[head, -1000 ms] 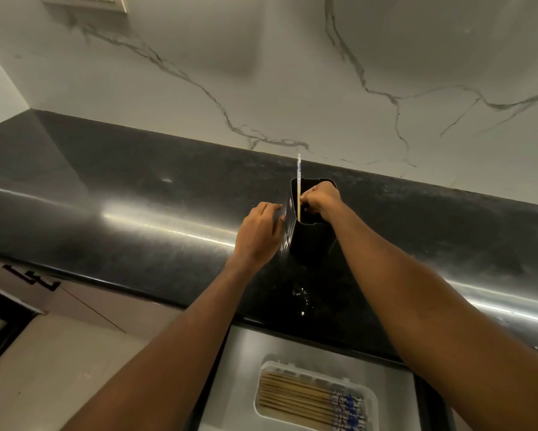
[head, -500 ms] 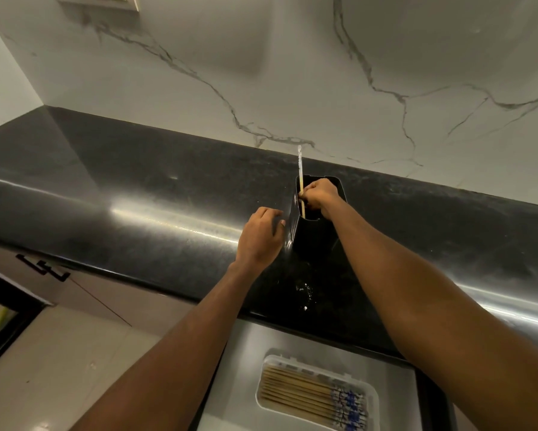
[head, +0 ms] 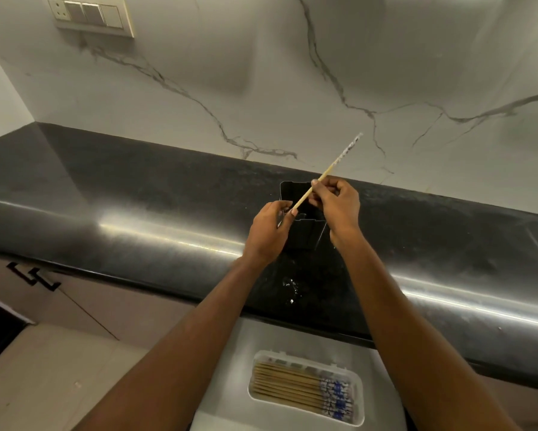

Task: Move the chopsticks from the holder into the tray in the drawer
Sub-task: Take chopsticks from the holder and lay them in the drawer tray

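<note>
A black holder [head: 305,231] stands on the dark countertop [head: 137,206]. My right hand [head: 339,206] pinches one wooden chopstick [head: 326,172] above the holder; it slants up to the right, its patterned end highest. My left hand [head: 269,234] is curled round the holder's left side, and the chopstick's lower tip lies by its fingers. Below, in the open drawer [head: 230,368], a white tray [head: 359,399] holds several chopsticks [head: 292,387] lying flat with blue patterned ends to the right.
A marble backsplash with a switch plate [head: 93,15] rises behind the counter. Small white specks [head: 291,286] lie on the counter in front of the holder. Cabinet fronts with black handles [head: 34,275] sit at lower left.
My right hand has lifted the chopstick out of the holder and tilted it from upright to slanting right. My left hand stays on the holder's side.
</note>
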